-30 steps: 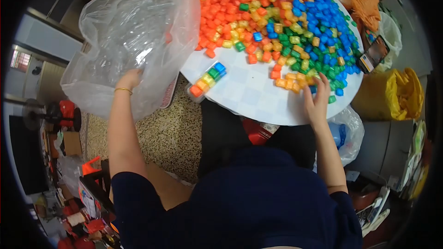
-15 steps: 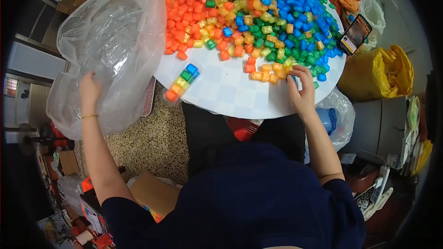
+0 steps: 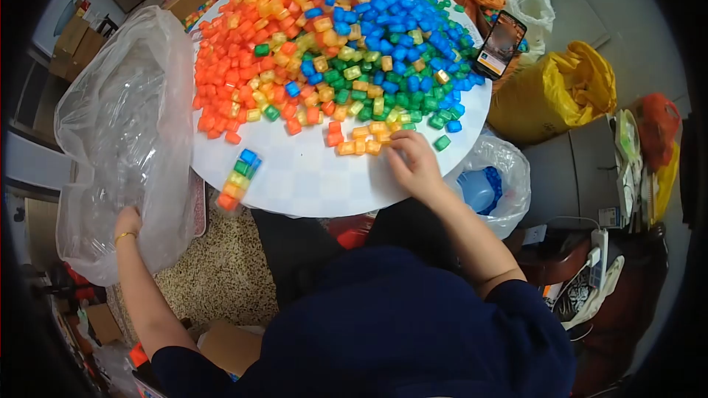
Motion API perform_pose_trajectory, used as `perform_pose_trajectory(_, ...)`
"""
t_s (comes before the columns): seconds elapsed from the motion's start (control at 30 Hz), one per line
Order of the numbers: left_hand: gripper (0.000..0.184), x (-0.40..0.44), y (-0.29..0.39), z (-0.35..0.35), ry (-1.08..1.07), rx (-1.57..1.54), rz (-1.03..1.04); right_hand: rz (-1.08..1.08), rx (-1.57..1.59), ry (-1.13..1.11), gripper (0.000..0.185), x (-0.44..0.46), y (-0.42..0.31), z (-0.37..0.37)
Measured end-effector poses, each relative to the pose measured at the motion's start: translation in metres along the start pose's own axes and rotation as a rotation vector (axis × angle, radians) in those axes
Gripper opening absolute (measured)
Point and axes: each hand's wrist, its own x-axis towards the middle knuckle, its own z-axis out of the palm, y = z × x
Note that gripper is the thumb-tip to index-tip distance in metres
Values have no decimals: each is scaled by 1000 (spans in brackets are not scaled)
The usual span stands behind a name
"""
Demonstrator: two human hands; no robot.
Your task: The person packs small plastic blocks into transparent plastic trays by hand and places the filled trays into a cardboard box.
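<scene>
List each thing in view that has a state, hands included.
Left hand: at large clear bag, grip unclear
Right hand: beside orange cubes, grip unclear
Large clear bag: wide open
Clear case: filled with a row of cubes, closure unclear
Phone: screen lit, tilted
Yellow sack: top open

worktop (image 3: 332, 190): round, white, faint checks | main pile (image 3: 354, 48): small translucent blocks, red-orange left, blue upper right, green lower right, yellow between | near edge: loose orange blocks (image 3: 359, 147) | left rim: clear-cased multicolour row (image 3: 240, 178), slanted | right rim: tilted phone (image 3: 501, 46), lit screen
</scene>
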Motion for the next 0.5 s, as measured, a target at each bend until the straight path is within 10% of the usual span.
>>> perform_pose_trajectory(0.5, 23, -1, 17, 1, 204, 248, -145, -9, -3, -28, 7, 1, -12, 2)
